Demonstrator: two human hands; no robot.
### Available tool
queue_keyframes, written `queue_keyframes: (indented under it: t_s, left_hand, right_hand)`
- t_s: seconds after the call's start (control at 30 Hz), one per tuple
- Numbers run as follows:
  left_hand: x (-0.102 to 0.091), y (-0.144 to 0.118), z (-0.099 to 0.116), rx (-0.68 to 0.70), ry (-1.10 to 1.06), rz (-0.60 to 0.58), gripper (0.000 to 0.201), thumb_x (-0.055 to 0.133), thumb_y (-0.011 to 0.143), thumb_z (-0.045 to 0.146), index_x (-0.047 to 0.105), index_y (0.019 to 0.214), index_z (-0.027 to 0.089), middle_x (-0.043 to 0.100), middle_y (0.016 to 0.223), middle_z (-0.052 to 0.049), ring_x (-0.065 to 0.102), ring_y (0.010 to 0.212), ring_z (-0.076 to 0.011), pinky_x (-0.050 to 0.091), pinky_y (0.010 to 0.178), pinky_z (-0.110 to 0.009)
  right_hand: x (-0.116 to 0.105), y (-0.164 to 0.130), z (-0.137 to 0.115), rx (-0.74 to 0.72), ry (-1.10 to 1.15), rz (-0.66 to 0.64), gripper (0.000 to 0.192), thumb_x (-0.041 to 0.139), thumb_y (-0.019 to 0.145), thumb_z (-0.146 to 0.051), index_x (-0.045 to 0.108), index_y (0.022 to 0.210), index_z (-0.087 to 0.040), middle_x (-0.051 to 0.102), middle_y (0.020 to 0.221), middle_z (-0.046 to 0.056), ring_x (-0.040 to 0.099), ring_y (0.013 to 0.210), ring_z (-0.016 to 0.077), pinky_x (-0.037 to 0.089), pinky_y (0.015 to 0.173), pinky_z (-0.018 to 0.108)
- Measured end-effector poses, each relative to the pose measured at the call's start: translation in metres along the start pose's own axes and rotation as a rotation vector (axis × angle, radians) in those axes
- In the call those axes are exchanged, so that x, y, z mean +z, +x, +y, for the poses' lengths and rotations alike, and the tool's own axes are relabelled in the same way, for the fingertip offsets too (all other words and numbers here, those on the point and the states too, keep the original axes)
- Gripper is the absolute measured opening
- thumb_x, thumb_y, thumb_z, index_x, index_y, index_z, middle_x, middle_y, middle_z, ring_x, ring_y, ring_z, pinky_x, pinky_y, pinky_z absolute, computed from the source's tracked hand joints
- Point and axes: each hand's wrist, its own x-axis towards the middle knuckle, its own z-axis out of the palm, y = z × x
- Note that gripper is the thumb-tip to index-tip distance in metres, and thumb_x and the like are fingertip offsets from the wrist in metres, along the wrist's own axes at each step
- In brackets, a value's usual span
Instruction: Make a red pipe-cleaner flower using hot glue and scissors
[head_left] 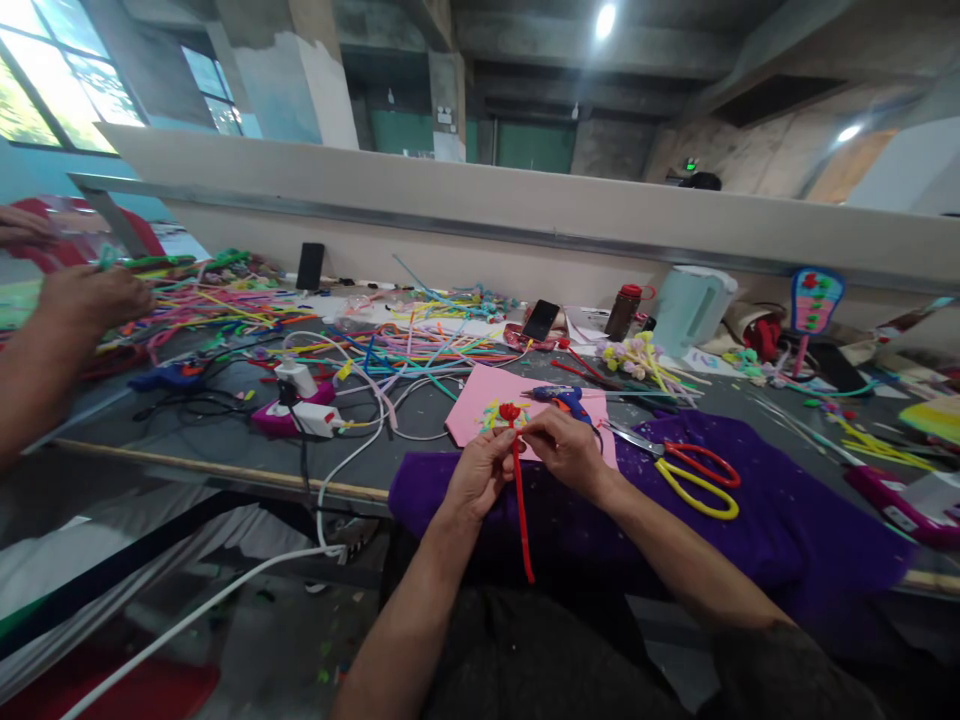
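1. We are holding a long, fuzzy red pipe-cleaner stem [523, 510] over the near edge of the dark grey worktop [217, 425]; its lower end is hanging down in front of us, and a looped red tuft [509, 411] is showing just above our fingertips.
2. Our left hand [487, 465] is pinching the stem near its top between thumb and fingers, the remaining fingers curling loosely.
3. Our right hand [566, 447] is bringing its thumb and fingertips together right beside the stem; we cannot tell whether it is gripping any of it.
4. Behind the tuft, small yellow and green bits [491, 412] are lying on a flat pink sheet [487, 380].
5. A blue glue gun with an orange trigger [566, 400] is resting on that sheet, just beyond our right hand.
6. To our right, scissors with red and yellow handles [697, 475] are lying on a deep purple cloth [780, 490], their blades pointing towards the sheet.
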Motion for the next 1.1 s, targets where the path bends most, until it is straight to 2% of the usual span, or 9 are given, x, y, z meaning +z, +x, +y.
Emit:
queue_keyframes:
  t_s: [0.23,0.47,0.6,0.77,0.9,1.1]
  left_hand:
    - [0.0001,0.0005,0.0004,0.011,-0.021,-0.042,0.021,0.066,0.064,0.027,0.053,0.071,0.012,0.045,0.046,0.007,0.033,0.031,0.0004,0.028,0.03,-0.011]
    - [0.0008,-0.0011,0.0005,-0.002,0.018,-0.042,0.022,0.065,0.065,0.031,0.055,0.068,0.011,0.042,0.04,0.007,0.03,0.029,0.0001,0.028,0.031,-0.012]
    - [-0.0004,-0.0004,-0.0008,-0.001,0.042,-0.032,0.02,0.064,0.067,0.03,0.056,0.067,0.011,0.042,0.038,0.006,0.033,0.029,-0.001,0.028,0.032,-0.012]
    - [-0.0017,-0.0002,-0.0019,0.003,0.031,-0.071,0.02,0.062,0.069,0.03,0.056,0.07,0.012,0.047,0.043,0.005,0.034,0.031,-0.0011,0.028,0.033,-0.013]
    - [-0.0025,-0.0008,-0.0027,0.004,0.067,-0.09,0.021,0.06,0.07,0.032,0.055,0.066,0.011,0.045,0.041,0.005,0.032,0.03,-0.0012,0.026,0.031,-0.013]
    - [-0.0034,-0.0007,-0.0025,-0.003,0.061,-0.12,0.022,0.058,0.071,0.031,0.055,0.063,0.011,0.043,0.039,0.005,0.031,0.028,-0.0008,0.023,0.03,-0.013]
  right_hand:
    - [-0.0049,0.0022,-0.0024,-0.029,0.094,-0.094,0.013,0.045,0.082,-0.016,0.057,0.083,-0.021,0.059,0.076,0.004,0.055,0.073,0.0148,0.044,0.066,0.027]
    - [-0.0007,-0.0003,0.0005,-0.018,0.032,0.018,0.011,0.047,0.081,-0.016,0.057,0.083,-0.021,0.058,0.077,0.004,0.055,0.073,0.0157,0.044,0.066,0.028]
    - [0.0014,-0.0023,0.0032,-0.063,-0.034,0.001,0.011,0.046,0.081,-0.016,0.056,0.084,-0.021,0.058,0.08,0.005,0.055,0.078,0.0165,0.044,0.069,0.029]
    - [-0.0009,-0.0014,-0.0004,-0.081,0.023,-0.026,0.012,0.045,0.082,-0.016,0.056,0.084,-0.021,0.059,0.08,0.005,0.054,0.076,0.0154,0.044,0.069,0.029]
    - [-0.0022,-0.0002,-0.0021,-0.027,0.078,-0.036,0.012,0.047,0.081,-0.017,0.057,0.083,-0.021,0.059,0.077,0.004,0.055,0.074,0.0151,0.044,0.069,0.028]
    - [-0.0006,-0.001,0.0028,0.173,0.164,-0.058,0.007,0.054,0.077,-0.021,0.06,0.079,-0.019,0.06,0.071,0.002,0.055,0.061,0.0131,0.043,0.056,0.024]
